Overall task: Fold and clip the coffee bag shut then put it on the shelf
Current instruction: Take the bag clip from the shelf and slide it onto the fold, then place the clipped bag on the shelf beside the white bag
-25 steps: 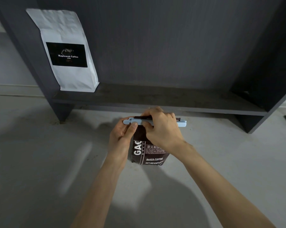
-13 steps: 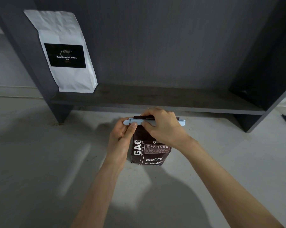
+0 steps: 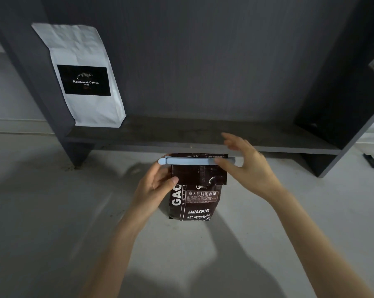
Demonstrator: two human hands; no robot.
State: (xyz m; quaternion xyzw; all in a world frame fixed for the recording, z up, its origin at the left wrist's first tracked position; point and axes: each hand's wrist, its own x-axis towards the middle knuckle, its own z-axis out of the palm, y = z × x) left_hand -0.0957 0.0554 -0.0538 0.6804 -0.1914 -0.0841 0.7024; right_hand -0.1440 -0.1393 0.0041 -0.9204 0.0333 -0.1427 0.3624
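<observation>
A dark brown coffee bag [image 3: 195, 204] stands on the pale floor just in front of the shelf [image 3: 203, 136]. Its top is folded down, and a light blue clip [image 3: 190, 161] lies across the fold. My left hand [image 3: 153, 187] grips the bag's left side under the clip's hinge end, with the thumb pressed on the front of the fold. My right hand [image 3: 249, 168] is by the clip's right end with its fingers spread and lifted. Only its thumb lies along the clip.
A white coffee bag [image 3: 84, 50] with a black label stands at the left end of the dark shelf board, against the side panel. The board to its right is bare. A small dark object [image 3: 372, 161] lies on the floor at far right.
My right hand has come off the middle of the clip, slid to its right end and spread its fingers. The folded top and whole clip now show.
</observation>
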